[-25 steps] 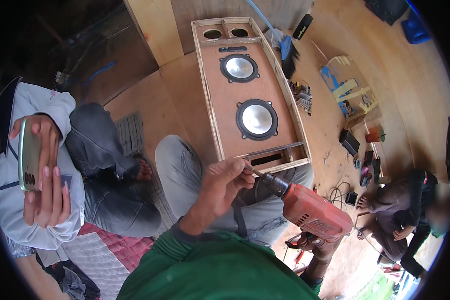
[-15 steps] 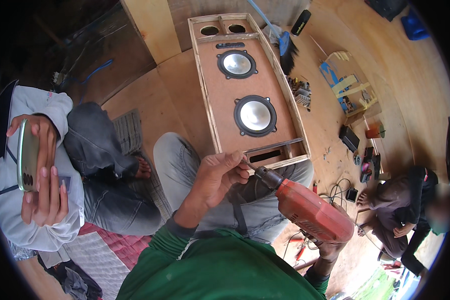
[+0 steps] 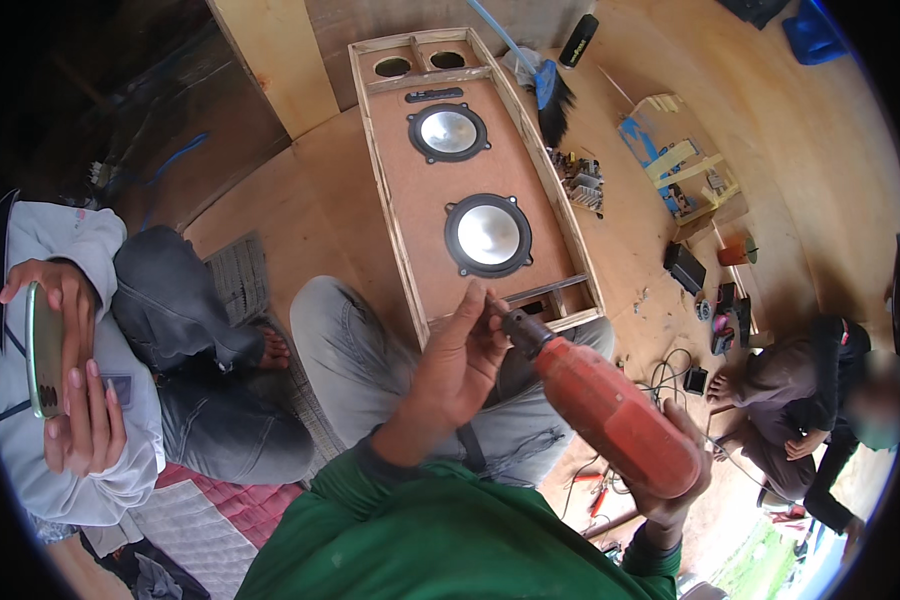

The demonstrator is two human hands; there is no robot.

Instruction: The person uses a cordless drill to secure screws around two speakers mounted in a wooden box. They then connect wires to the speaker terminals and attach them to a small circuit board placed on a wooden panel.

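Right hand (image 3: 670,480) is gripping the rear of the red electric drill (image 3: 610,410), fingers clamped round the body. Left hand (image 3: 465,360) is pinching the drill's chuck (image 3: 522,328) w/ fingertips closed on it, just above the person's lap, near the speaker cabinet (image 3: 470,190) on the plywood floor.

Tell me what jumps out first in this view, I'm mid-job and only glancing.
The red power drill at lower centre, gripped by the right hand while the left hand pinches its chuck. Just beyond lies a long wooden speaker cabinet on the plywood floor, with two round silver-coned speakers. At far left, a seated person holds up a phone.
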